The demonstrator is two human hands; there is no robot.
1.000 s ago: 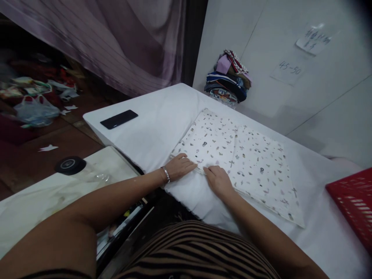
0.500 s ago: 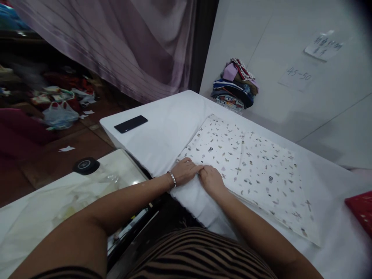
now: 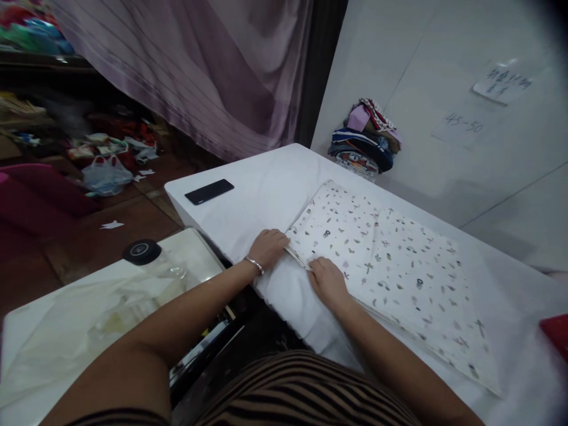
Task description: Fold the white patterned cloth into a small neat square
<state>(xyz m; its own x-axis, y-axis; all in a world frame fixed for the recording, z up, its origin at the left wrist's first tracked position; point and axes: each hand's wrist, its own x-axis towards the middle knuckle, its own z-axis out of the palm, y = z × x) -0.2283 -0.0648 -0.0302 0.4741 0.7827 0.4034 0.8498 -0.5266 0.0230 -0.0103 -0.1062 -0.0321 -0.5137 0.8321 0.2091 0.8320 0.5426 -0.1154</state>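
Note:
A white cloth (image 3: 394,260) with a small print of plants and figures lies flat and folded, in layers, on a white-covered table. At its near left corner my left hand (image 3: 267,248), with a bracelet at the wrist, has its fingers closed on the edge. My right hand (image 3: 328,283) pinches the near edge a little to the right, thumb underneath or behind and partly hidden. A short stretch of the layered edge shows between the two hands.
A black phone (image 3: 209,191) lies on the table's far left part. A second white surface (image 3: 186,245) at left bears a round black object (image 3: 142,252) and clear plastic. Folded clothes (image 3: 366,142) are stacked by the wall. Something red (image 3: 557,331) is at the right edge.
My hands, which were together at the cloth's near edge, have moved apart. The left slid left to the corner; the right stayed on the edge. The view shifted slightly.

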